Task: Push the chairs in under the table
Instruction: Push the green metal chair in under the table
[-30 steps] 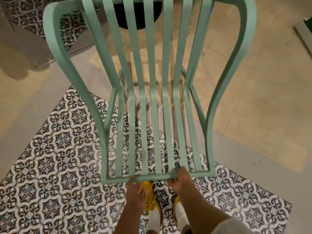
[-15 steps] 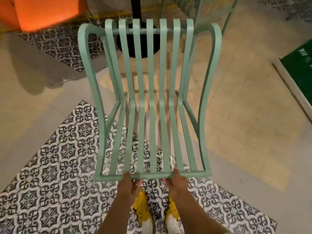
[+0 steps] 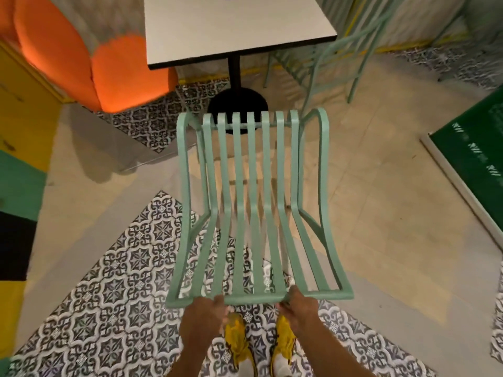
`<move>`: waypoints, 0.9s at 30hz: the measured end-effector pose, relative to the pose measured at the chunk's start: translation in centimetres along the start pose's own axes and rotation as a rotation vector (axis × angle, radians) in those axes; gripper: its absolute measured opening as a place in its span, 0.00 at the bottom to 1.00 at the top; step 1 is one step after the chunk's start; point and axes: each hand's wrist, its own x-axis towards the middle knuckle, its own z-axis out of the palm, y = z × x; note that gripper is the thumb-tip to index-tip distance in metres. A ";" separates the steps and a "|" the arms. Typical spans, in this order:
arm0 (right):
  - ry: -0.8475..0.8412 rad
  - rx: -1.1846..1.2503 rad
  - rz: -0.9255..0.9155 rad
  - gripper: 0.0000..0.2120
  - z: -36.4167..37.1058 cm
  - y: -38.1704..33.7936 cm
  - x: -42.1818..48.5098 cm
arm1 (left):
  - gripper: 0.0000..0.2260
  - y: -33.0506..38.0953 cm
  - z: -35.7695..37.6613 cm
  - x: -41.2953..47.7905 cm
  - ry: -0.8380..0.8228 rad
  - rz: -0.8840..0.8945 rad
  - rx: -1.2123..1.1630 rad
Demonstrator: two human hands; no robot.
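Both hands are on the mint-green slatted chair (image 3: 251, 202): the left hand (image 3: 202, 312) and right hand (image 3: 300, 308) each curl closed around its top rail, the nearest bar, fingers wrapped under the edge, set apart near the middle of the rail. The chair stretches away from the hands, its seat front ending just short of the table (image 3: 236, 25), over the black round base (image 3: 237, 103) of the table's post. An orange cushioned seat (image 3: 89, 63) sits at the table's left, and a second green chair (image 3: 334, 50), blurred, stands at its right. Yellow shoes (image 3: 239, 341) show below on the patterned tile floor (image 3: 109, 308). A green board (image 3: 473, 156) lies on the floor to the right.
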 end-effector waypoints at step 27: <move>0.030 -2.017 -1.029 0.33 2.6 -11.6 -3.4 | 0.34 9.0 -3.9 4.2 0.214 0.744 0.865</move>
